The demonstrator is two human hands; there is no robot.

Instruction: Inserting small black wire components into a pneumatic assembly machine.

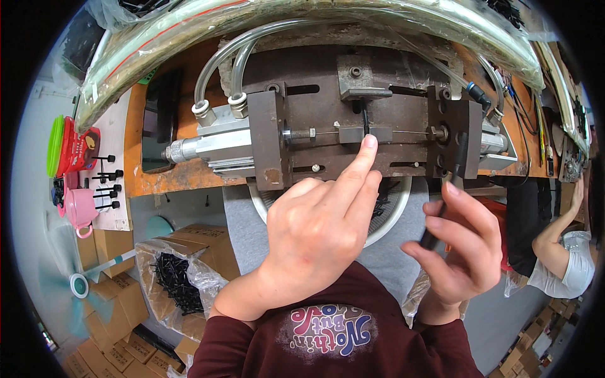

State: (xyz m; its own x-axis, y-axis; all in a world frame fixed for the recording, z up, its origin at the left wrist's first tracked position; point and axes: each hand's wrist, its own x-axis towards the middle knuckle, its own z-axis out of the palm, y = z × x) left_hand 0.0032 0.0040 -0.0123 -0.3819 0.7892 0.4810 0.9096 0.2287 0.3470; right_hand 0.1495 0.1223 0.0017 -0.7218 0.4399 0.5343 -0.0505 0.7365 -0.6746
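My left hand (pixel 321 220) reaches over the front of a metal clamping fixture (pixel 315 82). Its index finger is stretched out, the tip at a small grey block (pixel 351 135) in the middle, beside a thin black piece (pixel 365 118) standing in the slot. The middle finger is extended too, the others are curled, and nothing shows in this hand. To the right, my right hand (pixel 466 252) grips a slim black rod (pixel 455 173) between thumb and fingers, its upper end rising before the fixture's right plate. Thin metal pins (pixel 409 132) point at the block from both sides.
Air cylinders (pixel 220 148) with clear hoses (pixel 208 69) flank the fixture on the wooden bench (pixel 183 183). Below it, a white-rimmed basket (pixel 394 220) rests on my lap. A bag of black parts (pixel 176 283) stands lower left, near a fan (pixel 79 285). Another person (pixel 564 258) sits at right.
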